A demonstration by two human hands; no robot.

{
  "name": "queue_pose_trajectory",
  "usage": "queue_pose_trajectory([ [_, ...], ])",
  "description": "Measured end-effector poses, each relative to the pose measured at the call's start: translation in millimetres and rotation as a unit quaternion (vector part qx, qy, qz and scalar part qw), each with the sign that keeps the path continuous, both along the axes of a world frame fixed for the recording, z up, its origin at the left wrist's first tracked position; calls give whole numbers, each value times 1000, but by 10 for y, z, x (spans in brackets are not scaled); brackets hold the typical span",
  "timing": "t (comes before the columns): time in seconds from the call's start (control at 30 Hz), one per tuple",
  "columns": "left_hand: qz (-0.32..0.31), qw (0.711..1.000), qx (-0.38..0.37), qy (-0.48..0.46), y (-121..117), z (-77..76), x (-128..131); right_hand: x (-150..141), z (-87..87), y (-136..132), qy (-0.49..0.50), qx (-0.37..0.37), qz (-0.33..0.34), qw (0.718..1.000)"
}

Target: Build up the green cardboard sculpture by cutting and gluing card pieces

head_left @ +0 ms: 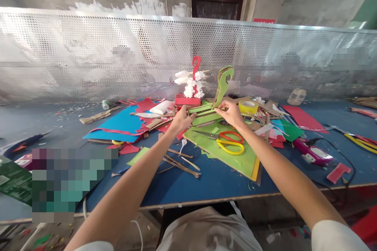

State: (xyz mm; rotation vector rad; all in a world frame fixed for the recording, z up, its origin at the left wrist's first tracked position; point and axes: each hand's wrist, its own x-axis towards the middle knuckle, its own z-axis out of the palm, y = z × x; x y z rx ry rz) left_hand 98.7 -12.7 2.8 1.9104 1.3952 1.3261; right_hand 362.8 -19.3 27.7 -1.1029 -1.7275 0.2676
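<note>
My left hand is closed on the left end of a low green paper-covered cardboard box with slots along its top. My right hand pinches the lower end of a green curved, hook-topped cardboard piece, where it meets the box. This piece leans a little to the right, its layered brown edge showing. Just behind the box stands a red base with a red hooked neck and white flower-like pieces. Scissors with orange and yellow handles lie below my right hand on green sheets.
Blue paper and scraps spread to the left. Yellow tape sits right of my right hand. Farther right are a purple corded device and pliers. A perforated metal panel borders the table's back.
</note>
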Motion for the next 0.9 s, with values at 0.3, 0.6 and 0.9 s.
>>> queue_pose_trajectory([
  [0.3, -20, 999, -11, -34, -39, 13, 0, 62, 11, 21, 11, -27, 2, 1000],
  [0.6, -20, 999, -6, -32, -9, -9, -11, 66, -14, 75, 36, -42, 5, 998],
  [0.9, -13, 997, 44, 66, -40, -4, -16, 68, -30, 84, 21, -35, -5, 999],
])
